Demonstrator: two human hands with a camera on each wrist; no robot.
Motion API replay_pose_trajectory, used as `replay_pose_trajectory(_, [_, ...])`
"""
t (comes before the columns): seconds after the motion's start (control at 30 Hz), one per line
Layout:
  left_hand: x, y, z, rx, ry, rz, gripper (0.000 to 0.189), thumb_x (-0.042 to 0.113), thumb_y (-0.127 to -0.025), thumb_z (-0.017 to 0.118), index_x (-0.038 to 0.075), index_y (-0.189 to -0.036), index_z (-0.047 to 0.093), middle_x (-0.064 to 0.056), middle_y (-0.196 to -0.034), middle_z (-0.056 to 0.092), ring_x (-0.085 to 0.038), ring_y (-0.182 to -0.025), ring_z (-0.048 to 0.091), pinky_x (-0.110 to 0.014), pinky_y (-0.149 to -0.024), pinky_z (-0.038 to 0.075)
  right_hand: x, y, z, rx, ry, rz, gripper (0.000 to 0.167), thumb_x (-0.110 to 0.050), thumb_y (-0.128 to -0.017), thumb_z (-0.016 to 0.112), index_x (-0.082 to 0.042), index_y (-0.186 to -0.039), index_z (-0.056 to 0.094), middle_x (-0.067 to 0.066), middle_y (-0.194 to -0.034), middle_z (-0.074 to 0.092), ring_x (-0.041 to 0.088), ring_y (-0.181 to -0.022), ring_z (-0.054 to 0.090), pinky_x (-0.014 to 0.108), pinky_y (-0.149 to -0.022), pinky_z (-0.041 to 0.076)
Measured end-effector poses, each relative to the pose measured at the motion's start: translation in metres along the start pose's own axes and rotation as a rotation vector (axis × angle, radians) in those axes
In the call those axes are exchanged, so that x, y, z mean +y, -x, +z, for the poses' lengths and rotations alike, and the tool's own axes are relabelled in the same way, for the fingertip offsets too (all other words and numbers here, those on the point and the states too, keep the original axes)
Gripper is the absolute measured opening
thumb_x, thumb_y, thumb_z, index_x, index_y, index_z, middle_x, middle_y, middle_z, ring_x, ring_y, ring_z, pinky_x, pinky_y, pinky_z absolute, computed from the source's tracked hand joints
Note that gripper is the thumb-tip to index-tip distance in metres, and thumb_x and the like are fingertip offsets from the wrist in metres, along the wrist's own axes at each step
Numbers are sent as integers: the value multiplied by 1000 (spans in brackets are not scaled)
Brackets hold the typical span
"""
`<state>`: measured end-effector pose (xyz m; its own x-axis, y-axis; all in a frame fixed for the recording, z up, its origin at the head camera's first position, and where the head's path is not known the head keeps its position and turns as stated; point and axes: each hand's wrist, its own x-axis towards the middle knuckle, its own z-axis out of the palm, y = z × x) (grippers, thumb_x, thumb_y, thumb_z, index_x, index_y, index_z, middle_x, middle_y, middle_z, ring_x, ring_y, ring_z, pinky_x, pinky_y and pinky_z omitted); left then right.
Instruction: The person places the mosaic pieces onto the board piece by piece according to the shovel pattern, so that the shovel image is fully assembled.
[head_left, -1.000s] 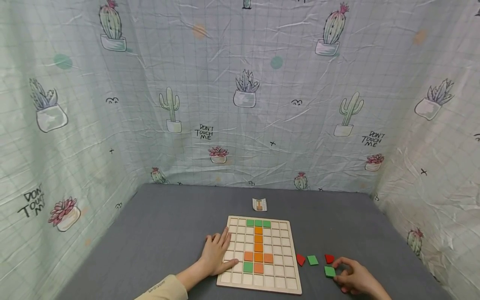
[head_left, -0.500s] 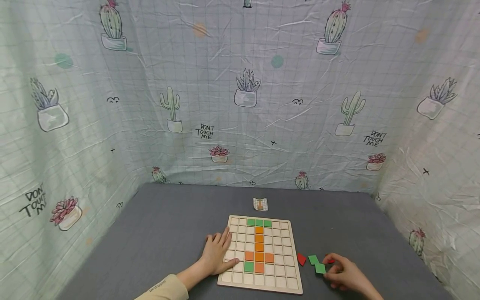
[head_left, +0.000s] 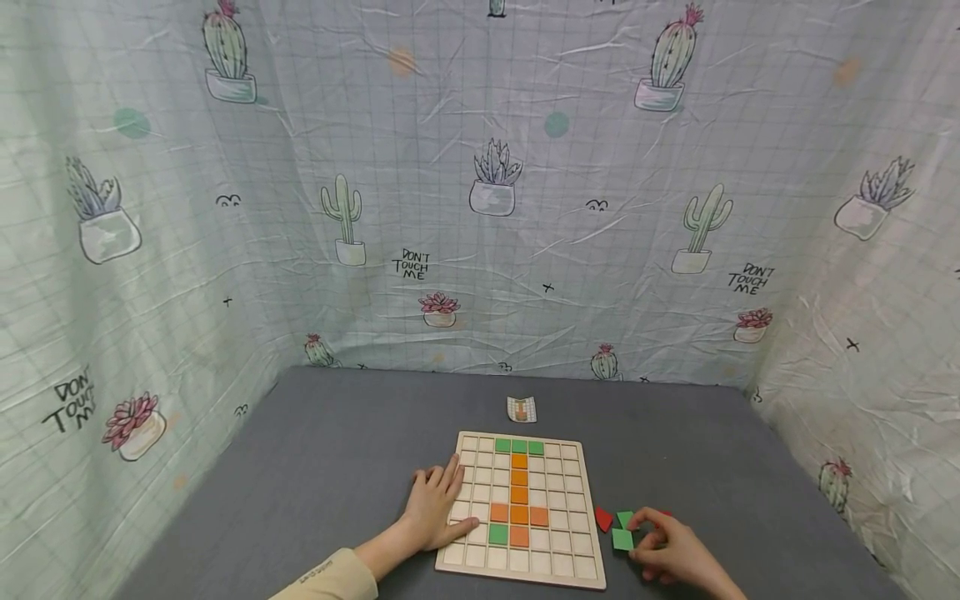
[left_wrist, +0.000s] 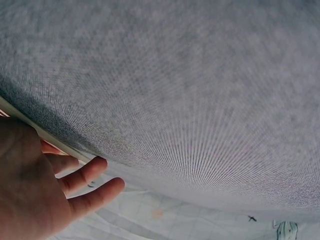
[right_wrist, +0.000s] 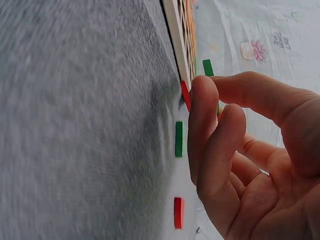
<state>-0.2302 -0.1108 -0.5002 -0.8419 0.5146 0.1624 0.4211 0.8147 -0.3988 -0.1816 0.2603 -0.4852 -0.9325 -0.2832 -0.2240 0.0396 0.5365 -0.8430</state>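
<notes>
My left hand (head_left: 433, 507) rests spread on the left edge of a wooden grid board (head_left: 558, 567), its thumb across the lower left cells. Set in the board are several green and orange square tiles, among them an orange tile (head_left: 519, 477) in the middle column. To the board's right, my right hand (head_left: 667, 550) pinches a green square tile (head_left: 622, 540) between thumb and fingers. The right wrist view shows this green tile (right_wrist: 208, 67) held off the table. Another green tile (head_left: 625, 518) lies just behind it, partly covered. A red tile (head_left: 603, 519) lies beside the board's right edge.
A second red tile (right_wrist: 178, 213) lies farther right, mostly hidden behind my right hand in the head view. Behind the board lies a small pattern card (head_left: 521, 409). A grey cloth (head_left: 337, 442) covers the table, and a cactus-print curtain (head_left: 420, 125) surrounds it.
My right hand has moved left toward the board, carrying the pinched green tile from beside the far red tile to in front of the other green one. The left hand stays put.
</notes>
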Motion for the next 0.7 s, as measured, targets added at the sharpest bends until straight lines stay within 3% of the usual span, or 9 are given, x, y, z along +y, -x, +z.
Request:
replay_pose_trajectory(0.23, [0,0,0,-4,-2,1,84,73,-80,23,12,-134,42,-8,-140,38,-22,-95,46,-42,-69,34,-3,-3,9,-2,-9,-69,32,-18,-75,68,-5,-99,52,4,-65,62,13,-52,58,26,-42,43])
replay_pose_trajectory(0.7, [1,-1,1,-13,-7,-3,84,73,-79,23,12,-134,42,-7,-140,38,-22,-96,46,-41,-70,34,-13,-10,28,-80,-71,-77,32,-18,-75,68,-4,-100,53,3,-64,62,12,-52,57,25,-43,42])
